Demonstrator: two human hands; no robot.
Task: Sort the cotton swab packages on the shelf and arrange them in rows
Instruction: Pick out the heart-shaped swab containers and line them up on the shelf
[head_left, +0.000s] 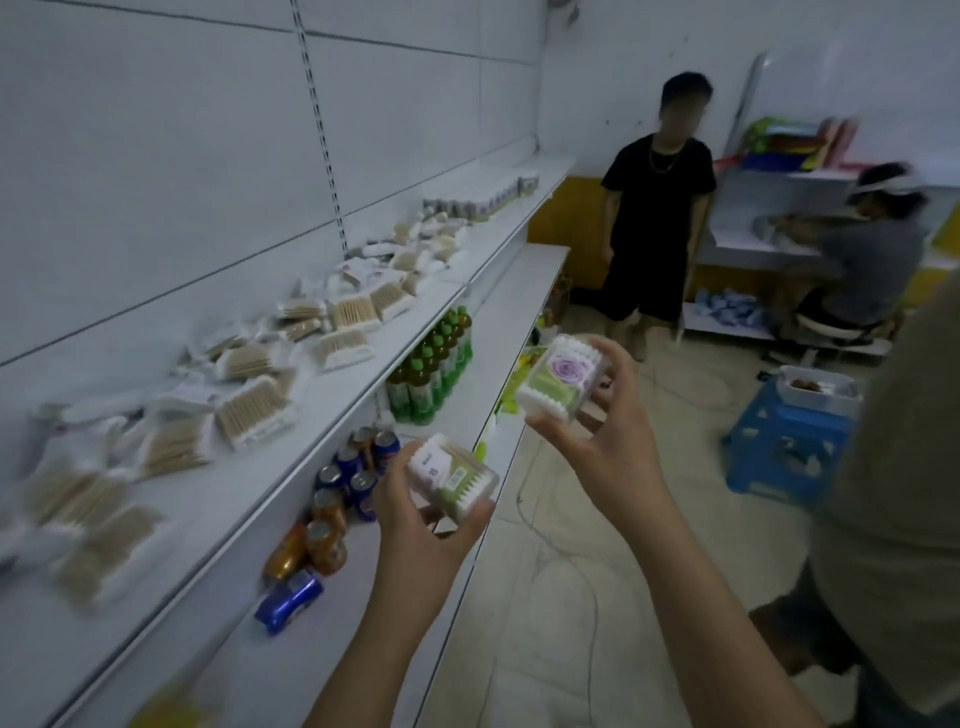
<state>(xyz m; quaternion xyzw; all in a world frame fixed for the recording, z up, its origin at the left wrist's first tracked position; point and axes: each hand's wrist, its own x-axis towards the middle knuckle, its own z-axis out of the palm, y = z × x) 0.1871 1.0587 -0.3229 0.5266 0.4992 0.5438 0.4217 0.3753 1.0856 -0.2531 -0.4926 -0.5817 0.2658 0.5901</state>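
**Two boxes in hand, shelf still a jumble**

The left hand (415, 519) grips a swab box (451, 480); the right hand (597, 436) pinches a rose box (558, 382). Both are held out in front of the shelf (291, 467), their long axes tilted up-left. Setting them among the loose packs (249, 400) could knock some off the edge.

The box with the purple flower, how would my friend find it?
Look in front of the long white shelf, where two hands are held up. The right hand holds a clear box of white swabs. Only this box has a purple rose on its lid; the left-hand box shows plain labels.
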